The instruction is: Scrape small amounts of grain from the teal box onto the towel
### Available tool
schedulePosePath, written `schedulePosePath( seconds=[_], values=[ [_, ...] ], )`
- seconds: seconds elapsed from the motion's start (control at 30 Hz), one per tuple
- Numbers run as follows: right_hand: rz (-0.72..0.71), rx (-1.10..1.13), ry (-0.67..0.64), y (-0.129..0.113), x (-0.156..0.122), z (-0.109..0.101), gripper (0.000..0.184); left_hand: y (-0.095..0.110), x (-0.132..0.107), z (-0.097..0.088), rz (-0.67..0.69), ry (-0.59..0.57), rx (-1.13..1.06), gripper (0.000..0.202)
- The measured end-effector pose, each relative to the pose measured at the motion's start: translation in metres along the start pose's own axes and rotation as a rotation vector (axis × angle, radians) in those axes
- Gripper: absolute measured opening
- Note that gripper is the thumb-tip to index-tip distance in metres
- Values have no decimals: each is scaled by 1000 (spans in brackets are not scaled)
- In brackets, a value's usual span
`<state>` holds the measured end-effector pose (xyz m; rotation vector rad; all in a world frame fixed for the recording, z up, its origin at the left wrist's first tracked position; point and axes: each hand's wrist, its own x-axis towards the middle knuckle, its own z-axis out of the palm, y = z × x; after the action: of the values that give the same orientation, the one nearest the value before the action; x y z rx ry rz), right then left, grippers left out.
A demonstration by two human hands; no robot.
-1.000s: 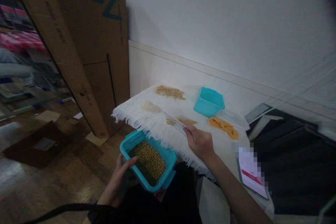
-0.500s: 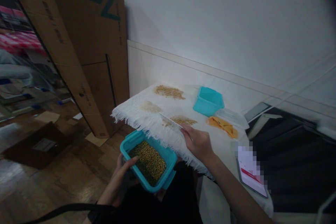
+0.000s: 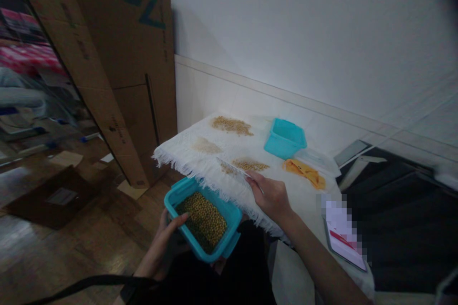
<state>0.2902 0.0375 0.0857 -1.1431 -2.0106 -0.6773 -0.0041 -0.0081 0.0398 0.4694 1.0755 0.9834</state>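
Observation:
My left hand (image 3: pixel 168 236) is wrapped round the near left side of a turquoise plastic container (image 3: pixel 234 217), thumb over its rim. Yellow soybeans (image 3: pixel 205 214) and darker green beans (image 3: pixel 195 228) lie inside. The container is just below the fringed table edge. My right hand (image 3: pixel 270 195) pinches a thin, flat, pale card-like piece (image 3: pixel 234 167), seen nearly edge-on over the cloth; its exact kind is unclear. Close to its far end lie a small patch of beans (image 3: pixel 227 168) and a pile of soybeans (image 3: pixel 252 165).
On the white fringed cloth (image 3: pixel 300 205) are a pale grain pile (image 3: pixel 206 146), a tan bean pile (image 3: pixel 232 125), a second turquoise container (image 3: pixel 286 138), a clear lid (image 3: pixel 320 162), a yellow cloth (image 3: pixel 304 173) and a phone (image 3: pixel 345 243). A tall cardboard box (image 3: pixel 132 57) stands left.
Both hands and the container stay almost in place. The pale piece in my right hand has tilted slightly, and the whole view has shifted a little.

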Motion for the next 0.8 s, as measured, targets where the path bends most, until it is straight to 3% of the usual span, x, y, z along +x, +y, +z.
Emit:
schedulePosePath(
  seconds=[0.8],
  values=[
    [72, 29, 5, 1, -4, -8, 20, 3, -3, 2, 5, -6, -1, 61]
  ],
)
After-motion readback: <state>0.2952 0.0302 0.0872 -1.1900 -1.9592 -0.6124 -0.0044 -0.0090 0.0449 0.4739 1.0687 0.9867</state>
